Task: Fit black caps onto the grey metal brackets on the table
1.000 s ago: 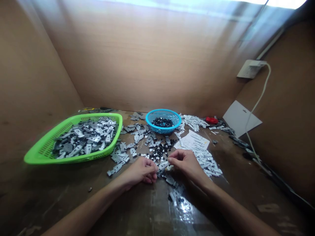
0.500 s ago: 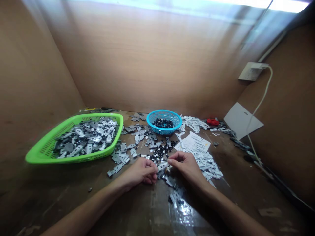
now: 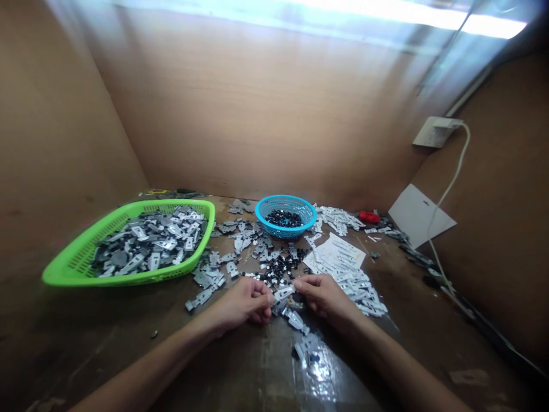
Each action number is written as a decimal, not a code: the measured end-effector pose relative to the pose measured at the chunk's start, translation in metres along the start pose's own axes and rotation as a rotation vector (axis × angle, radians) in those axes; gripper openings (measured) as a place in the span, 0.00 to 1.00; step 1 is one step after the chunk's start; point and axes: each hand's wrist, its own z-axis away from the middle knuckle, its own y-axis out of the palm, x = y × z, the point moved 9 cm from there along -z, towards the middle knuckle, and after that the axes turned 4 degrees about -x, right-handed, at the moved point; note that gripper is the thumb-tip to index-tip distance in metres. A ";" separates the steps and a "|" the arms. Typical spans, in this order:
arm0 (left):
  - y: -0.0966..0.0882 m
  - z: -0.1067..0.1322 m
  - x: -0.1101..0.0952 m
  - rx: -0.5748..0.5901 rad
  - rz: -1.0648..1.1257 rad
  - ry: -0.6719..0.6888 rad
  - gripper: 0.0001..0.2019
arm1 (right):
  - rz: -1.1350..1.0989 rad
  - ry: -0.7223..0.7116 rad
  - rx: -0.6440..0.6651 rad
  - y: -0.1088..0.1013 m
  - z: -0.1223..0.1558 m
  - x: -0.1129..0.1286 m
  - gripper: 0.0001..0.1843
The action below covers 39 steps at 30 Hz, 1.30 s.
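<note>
Between my two hands is a small grey flat part with slots (image 3: 283,293), held above the table. My left hand (image 3: 251,300) pinches its left end between thumb and curled fingers. At its right end, the thumb and forefinger of my right hand (image 3: 321,292) are closed on it. Just beyond lie small black pieces (image 3: 283,264) in a loose heap. More grey parts (image 3: 295,320) lie on the table below my hands. Long light-grey strips (image 3: 362,292) are piled right of my right hand, partly on a white sheet (image 3: 332,252).
A green basket (image 3: 128,280) full of grey parts stands at the left. A blue basket (image 3: 286,200) with black pieces stands at the back. A red object (image 3: 369,217), a white card (image 3: 420,217) and a cable (image 3: 454,171) from a wall socket (image 3: 433,132) are at the right.
My right hand has turned slightly and its fingers sit more closely on the grey part's right end. My left hand keeps its hold. The view has tilted slightly upward.
</note>
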 end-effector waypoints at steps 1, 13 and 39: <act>0.000 0.000 0.000 0.003 -0.004 -0.002 0.17 | 0.003 0.009 0.009 0.000 0.000 -0.001 0.21; 0.001 0.003 -0.002 0.017 -0.034 -0.033 0.17 | 0.002 0.005 0.015 0.002 -0.002 -0.006 0.20; -0.003 -0.002 0.008 -0.013 0.005 -0.023 0.18 | 0.030 -0.039 -0.025 0.002 -0.003 -0.010 0.17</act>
